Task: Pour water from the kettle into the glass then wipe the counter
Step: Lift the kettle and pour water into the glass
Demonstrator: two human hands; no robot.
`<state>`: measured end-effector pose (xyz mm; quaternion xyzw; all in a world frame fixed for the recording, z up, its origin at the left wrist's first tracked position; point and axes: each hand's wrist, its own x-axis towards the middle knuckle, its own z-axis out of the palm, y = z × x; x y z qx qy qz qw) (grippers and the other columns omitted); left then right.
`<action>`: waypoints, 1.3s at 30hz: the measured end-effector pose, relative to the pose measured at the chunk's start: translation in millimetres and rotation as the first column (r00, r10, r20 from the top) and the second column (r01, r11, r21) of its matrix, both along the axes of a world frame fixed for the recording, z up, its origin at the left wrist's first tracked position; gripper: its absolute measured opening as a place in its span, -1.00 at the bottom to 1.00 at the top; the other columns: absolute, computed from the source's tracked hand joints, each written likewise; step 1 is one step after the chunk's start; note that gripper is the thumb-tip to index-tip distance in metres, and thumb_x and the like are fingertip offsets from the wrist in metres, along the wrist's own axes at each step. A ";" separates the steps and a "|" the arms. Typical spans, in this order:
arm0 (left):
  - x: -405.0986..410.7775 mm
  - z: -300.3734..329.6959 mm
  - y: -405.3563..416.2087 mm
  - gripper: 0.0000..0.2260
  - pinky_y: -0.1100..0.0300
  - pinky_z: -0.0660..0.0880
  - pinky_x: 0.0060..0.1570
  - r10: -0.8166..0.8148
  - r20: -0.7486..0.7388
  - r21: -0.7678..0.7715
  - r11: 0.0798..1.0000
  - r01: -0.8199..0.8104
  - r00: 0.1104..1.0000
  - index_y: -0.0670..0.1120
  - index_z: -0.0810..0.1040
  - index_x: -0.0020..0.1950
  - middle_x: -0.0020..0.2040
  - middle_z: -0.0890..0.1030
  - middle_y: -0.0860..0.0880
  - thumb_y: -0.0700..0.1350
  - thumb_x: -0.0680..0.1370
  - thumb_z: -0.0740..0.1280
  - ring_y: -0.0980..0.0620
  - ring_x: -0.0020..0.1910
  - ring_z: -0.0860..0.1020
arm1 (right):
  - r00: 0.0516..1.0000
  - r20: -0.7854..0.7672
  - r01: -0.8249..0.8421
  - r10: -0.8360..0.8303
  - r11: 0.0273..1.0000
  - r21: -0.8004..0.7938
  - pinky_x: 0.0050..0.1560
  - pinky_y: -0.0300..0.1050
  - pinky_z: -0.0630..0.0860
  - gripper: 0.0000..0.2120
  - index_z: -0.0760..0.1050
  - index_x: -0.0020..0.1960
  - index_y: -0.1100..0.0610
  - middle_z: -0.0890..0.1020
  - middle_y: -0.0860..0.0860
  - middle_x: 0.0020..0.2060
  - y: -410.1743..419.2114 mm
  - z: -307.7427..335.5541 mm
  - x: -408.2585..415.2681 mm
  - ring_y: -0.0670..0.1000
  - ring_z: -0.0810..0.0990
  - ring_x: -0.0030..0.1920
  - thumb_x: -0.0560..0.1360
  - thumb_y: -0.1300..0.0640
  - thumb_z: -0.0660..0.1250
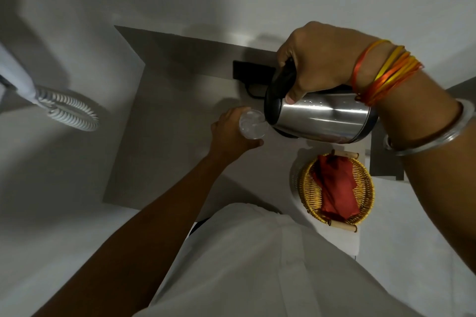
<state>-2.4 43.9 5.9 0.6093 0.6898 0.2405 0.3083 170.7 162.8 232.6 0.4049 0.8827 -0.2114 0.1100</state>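
**K:** White shirt filled the bottom of the head view, closest thing to the lens. Both bare forearms reached out past it over the grey counter.

**R:** Kettle status?

**K:** Steel kettle was off the counter, tipped over hard to the left, spout end down at the glass rim. Right hand was wrapped tight around the black handle, thumb tip pressed on the steel body. Orange and yellow threads on that wrist, plus a silver bangle further up the forearm.

**R:** Glass?

**K:** Clear glass stood on the counter just left of the spout. Left hand was curled around its left side, fingers closed on it, thumb showing at the near edge. Some water looked to be inside; level unreadable, too blurred.

**R:** Anything for the wipe step?

**K:** Red cloth lay bunched in a wicker basket, near right of the counter, below the kettle in frame. Neither hand was on it.

**R:** Rest of the scene?

**K:** Black kettle base with its cord sat at the back by the wall, partly hidden behind the kettle. Coiled white hose off to the far left, well apart from everything.
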 end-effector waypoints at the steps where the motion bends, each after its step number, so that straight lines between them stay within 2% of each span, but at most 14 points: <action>1: -0.4 0.4 -0.2 -0.21 -0.15 0.55 0.23 -0.001 0.001 0.004 1.000 0.001 1.000 0.09 0.53 0.36 0.28 0.65 0.04 0.16 0.19 0.72 -0.04 0.26 0.61 | 1.000 0.006 -0.004 0.004 1.000 0.003 -0.18 -0.06 0.52 -0.62 0.67 -0.07 0.11 0.62 0.00 -0.31 0.3 0.7 -0.8 0.09 0.59 -0.26 0.26 -0.07 0.67; 8: -1.3 3.1 -0.4 -0.16 -0.20 0.49 0.29 0.000 -0.015 -0.008 1.000 0.000 1.000 0.06 0.50 0.40 0.32 0.62 0.03 0.15 0.19 0.73 -0.07 0.31 0.58 | 0.998 0.054 -0.015 0.014 1.000 0.019 -0.21 -0.12 0.45 -0.63 0.64 -0.09 0.08 0.57 -0.04 -0.36 1.2 5.7 -6.6 0.09 0.58 -0.25 0.25 -0.07 0.67; 12: -1.2 2.9 -2.3 -0.16 -0.19 0.49 0.28 -0.004 -0.019 -0.006 1.000 0.004 1.000 0.07 0.51 0.40 0.31 0.63 0.04 0.16 0.18 0.73 -0.05 0.30 0.59 | 0.998 0.067 -0.011 0.011 1.000 0.008 -0.32 -0.20 0.34 -0.63 0.65 -0.07 0.09 0.55 -0.06 -0.37 2.6 6.1 -8.2 -0.01 0.53 -0.32 0.26 -0.07 0.67; 19: -1.7 -6.1 -9.9 -0.14 -0.11 0.39 0.32 -0.028 -0.006 -0.051 0.998 0.028 1.000 0.10 0.47 0.43 0.35 0.59 0.06 0.17 0.20 0.72 -0.04 0.35 0.53 | 0.996 0.090 0.006 -0.008 1.000 0.025 -0.18 0.01 0.62 -0.65 0.63 -0.14 0.03 0.61 -0.01 -0.33 -0.4 5.1 -13.5 0.03 0.59 -0.29 0.21 -0.06 0.69; 22: -2.0 -9.6 -10.8 -0.13 -0.14 0.41 0.34 -0.030 0.002 -0.065 0.997 0.030 1.000 0.09 0.48 0.44 0.36 0.58 0.05 0.19 0.19 0.72 -0.05 0.35 0.53 | 0.995 0.098 0.014 -0.017 0.999 0.036 -0.22 -0.03 0.60 -0.64 0.64 -0.13 0.03 0.60 -0.04 -0.34 -0.2 2.6 -14.1 0.02 0.59 -0.31 0.19 -0.06 0.69; 25: -0.9 -12.9 -11.6 -0.11 -0.13 0.40 0.35 -0.041 -0.007 -0.085 0.996 0.041 0.999 0.11 0.46 0.45 0.37 0.57 0.07 0.21 0.18 0.71 -0.02 0.34 0.53 | 0.993 0.116 0.012 -0.016 0.999 0.034 -0.18 0.01 0.63 -0.60 0.67 -0.07 0.05 0.61 -0.01 -0.30 -1.1 0.9 -16.0 0.05 0.59 -0.28 0.19 -0.07 0.68; 33: 0.5 -16.5 -12.8 -0.10 -0.15 0.42 0.35 -0.050 0.010 -0.074 0.996 0.051 0.999 0.08 0.48 0.45 0.35 0.59 0.06 0.21 0.18 0.72 -0.01 0.32 0.55 | 0.989 0.146 0.011 -0.012 1.000 0.008 -0.13 0.07 0.66 -0.60 0.66 -0.04 0.07 0.64 0.03 -0.25 -1.8 0.8 -16.0 0.09 0.62 -0.24 0.21 -0.04 0.67; 39: 1.3 -17.6 -12.8 -0.14 -0.07 0.40 0.32 -0.034 0.025 -0.072 0.997 0.035 0.999 0.10 0.50 0.40 0.32 0.60 0.08 0.19 0.16 0.72 -0.02 0.29 0.56 | 0.985 0.174 0.004 -0.002 1.000 -0.007 -0.16 0.02 0.65 -0.60 0.66 -0.07 0.08 0.62 0.00 -0.29 -2.0 -0.8 -13.7 0.00 0.58 -0.30 0.21 -0.07 0.67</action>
